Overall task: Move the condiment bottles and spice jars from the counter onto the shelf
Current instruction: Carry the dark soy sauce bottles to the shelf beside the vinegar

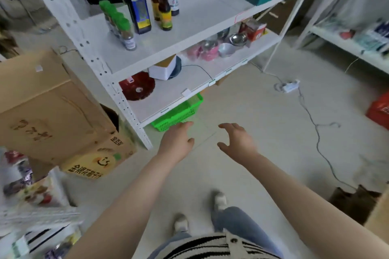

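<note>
Your left hand [177, 140] and right hand [236, 141] hang spread and empty before the shelf [202, 19], bottles [162, 0] and jars [120, 24] standing upright on it.

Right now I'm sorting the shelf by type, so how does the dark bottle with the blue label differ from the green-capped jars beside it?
The dark bottle with the blue label is taller and opaque, near black; the green-capped jars are shorter and clear, showing their contents. The bottle stands alone, while the jars form a close row. The jars have bright green caps; the bottle's top is dark. Both stand upright on the same white shelf.
</note>
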Motion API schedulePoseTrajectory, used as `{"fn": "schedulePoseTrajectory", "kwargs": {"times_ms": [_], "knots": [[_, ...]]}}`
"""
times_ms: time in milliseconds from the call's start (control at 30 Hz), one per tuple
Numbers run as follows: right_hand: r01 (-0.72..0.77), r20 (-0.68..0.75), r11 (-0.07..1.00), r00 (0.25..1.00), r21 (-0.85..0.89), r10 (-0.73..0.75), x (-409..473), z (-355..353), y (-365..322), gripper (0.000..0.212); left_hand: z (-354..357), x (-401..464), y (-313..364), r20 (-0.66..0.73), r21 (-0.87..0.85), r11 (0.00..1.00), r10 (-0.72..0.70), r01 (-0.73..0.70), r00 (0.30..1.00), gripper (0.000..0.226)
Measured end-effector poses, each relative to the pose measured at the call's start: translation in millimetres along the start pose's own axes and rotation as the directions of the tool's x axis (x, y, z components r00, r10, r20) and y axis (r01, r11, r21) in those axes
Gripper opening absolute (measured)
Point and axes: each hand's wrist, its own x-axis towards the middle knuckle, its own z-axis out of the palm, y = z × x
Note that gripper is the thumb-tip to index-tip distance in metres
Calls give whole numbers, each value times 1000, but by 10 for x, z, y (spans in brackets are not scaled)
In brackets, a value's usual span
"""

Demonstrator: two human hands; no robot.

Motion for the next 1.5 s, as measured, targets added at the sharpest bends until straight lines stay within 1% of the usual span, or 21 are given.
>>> {"fn": "schedulePoseTrajectory", "kwargs": {"times_ms": [100, 233, 433, 600, 767, 867, 1000, 1133, 1267, 1400, 1500], "knots": [[-31, -2, 999, 1000, 7, 31, 299, -117, 232, 58, 64, 425, 172, 24, 25, 999, 45, -46, 999, 53], [-37, 4, 999, 999, 1, 37, 810, -352, 603, 58, 154, 1064, 411, 43, 22, 999, 47, -48, 998, 53], [7, 40, 999, 999, -42, -5, 1672, -877, 1170, 59, 209, 1934, 844, 76, 4, 999, -35, 35, 996, 53], [78, 70, 996, 995, -33, -75, 2410, -1297, 1361, 59, 100, 2452, 1098, 26, -34, 990, -137, 138, 990, 50], [185, 53, 983, 981, 13, -186, 3149, -1549, 1234, 58, -205, 2931, 1067, -85, -103, 968, -239, 231, 967, 48], [248, 42, 968, 968, 39, -249, 3579, -1641, 1108, 58, -406, 3282, 998, -157, -148, 955, -279, 257, 947, 48], [285, 30, 958, 958, 35, -286, 4148, -1735, 953, 59, -614, 3815, 921, -201, -196, 950, -283, 245, 938, 49], [278, 51, 961, 959, 9, -278, 4646, -1900, 853, 60, -849, 4300, 892, -206, -185, 953, -275, 239, 939, 47], [310, 22, 951, 950, 18, -310, 5126, -2079, 723, 59, -1148, 4652, 843, -250, -152, 958, -276, 244, 928, 49], [389, 31, 920, 920, 44, -391, 5583, -2147, 476, 59, -1440, 4872, 798, -370, -135, 935, -354, 327, 859, 53], [470, 54, 882, 881, 22, -471, 5909, -2151, 215, 59, -1634, 5033, 812, -467, -193, 910, -415, 368, 781, 59]]}}
